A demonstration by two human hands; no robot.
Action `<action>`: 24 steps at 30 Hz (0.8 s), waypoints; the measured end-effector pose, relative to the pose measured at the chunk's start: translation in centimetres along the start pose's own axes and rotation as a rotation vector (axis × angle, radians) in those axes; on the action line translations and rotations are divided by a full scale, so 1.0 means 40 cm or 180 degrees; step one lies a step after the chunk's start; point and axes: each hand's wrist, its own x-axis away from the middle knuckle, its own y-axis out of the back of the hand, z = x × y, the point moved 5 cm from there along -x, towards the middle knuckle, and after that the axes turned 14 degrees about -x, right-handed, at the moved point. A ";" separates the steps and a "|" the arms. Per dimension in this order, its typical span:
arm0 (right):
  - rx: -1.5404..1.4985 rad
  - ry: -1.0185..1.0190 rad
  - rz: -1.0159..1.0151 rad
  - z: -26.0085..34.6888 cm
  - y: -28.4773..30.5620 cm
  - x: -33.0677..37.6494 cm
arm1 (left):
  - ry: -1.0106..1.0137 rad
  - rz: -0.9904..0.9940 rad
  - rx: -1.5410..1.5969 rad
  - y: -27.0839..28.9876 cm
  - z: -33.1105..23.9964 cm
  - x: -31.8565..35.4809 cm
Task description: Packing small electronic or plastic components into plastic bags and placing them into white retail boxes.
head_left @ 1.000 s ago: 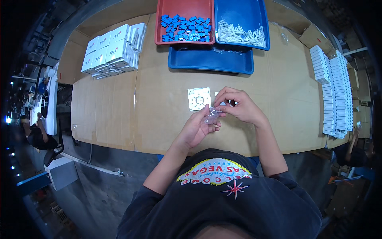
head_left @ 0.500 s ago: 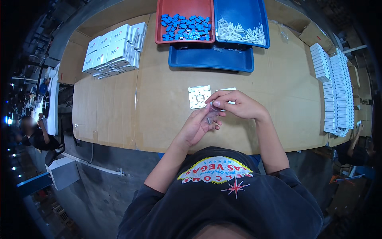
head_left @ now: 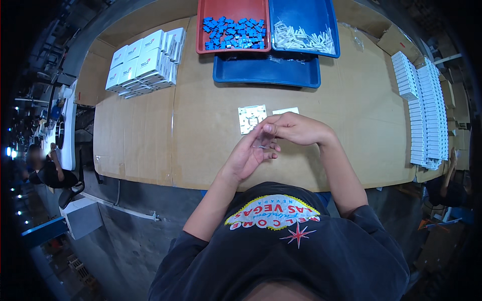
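My left hand is turned palm up below the two white pieces, its fingers curled around a small clear plastic bag. My right hand reaches over from the right, thumb and fingers pinched together at the bag's upper end, touching the left fingertips. What lies inside the bag is too small to make out. Just beyond my hands, a square white plastic plate with cut-outs lies on the cardboard-covered table. A second white piece is beside it, partly hidden by my right hand.
Behind stand a red tray of blue parts, a blue tray of slim white pieces and a lower blue tray. White boxes are stacked at left; white pieces line the right edge. A person sits far left.
My right hand has tilted and its thumb has shifted slightly toward the left fingertips. Less of the plastic bag shows now. The trays and stacks stay put.
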 end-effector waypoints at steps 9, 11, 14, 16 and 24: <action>0.0079 -0.0011 0.0003 -0.006 -0.001 -0.010 | 0.0002 -0.0155 -0.0259 0.028 0.023 -0.007; -0.0060 0.0141 -0.0075 0.003 0.017 -0.011 | 0.0013 -0.0015 -0.0147 0.007 0.004 -0.009; -0.0229 -0.0144 0.0065 0.006 0.019 -0.012 | 0.0043 0.0089 -0.0043 0.003 0.002 -0.010; 0.0064 0.0073 0.0113 0.014 -0.002 -0.019 | 0.0048 0.0058 -0.0056 0.024 0.017 -0.012; -0.0224 0.0593 -0.0263 -0.003 0.128 -0.003 | 0.0181 0.0079 -0.0064 0.046 0.047 -0.022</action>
